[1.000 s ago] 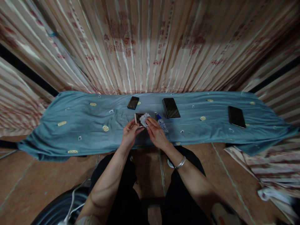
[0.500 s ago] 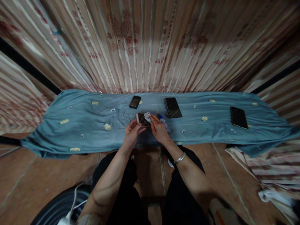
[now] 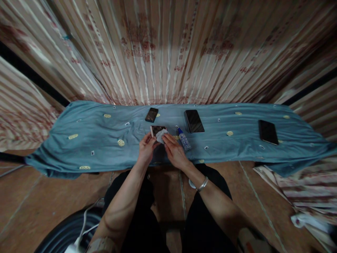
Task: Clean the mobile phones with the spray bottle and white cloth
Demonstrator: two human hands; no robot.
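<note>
My left hand [image 3: 146, 147] grips the left end of a small dark phone [image 3: 157, 129] with a pale edge, held low over the cloth. Its upward face looks glossy. My right hand [image 3: 174, 149] presses a crumpled grey-white cloth [image 3: 161, 135] onto that face with its fingers, covering part of it. Just right of this hand lies a blue bottle [image 3: 183, 139] with a narrow nozzle.
A blue patterned sheet [image 3: 226, 147] covers the long table. On it lie a small black device [image 3: 152, 115], a larger dark tablet-like device [image 3: 195, 121] and another dark device [image 3: 268, 132] farther right. Striped curtains [image 3: 163, 52] hang behind.
The phone's upward face was checkered brown and now looks glossy. The phone has shifted slightly left and up. My right hand has moved left with the cloth, showing more of the bottle.
</note>
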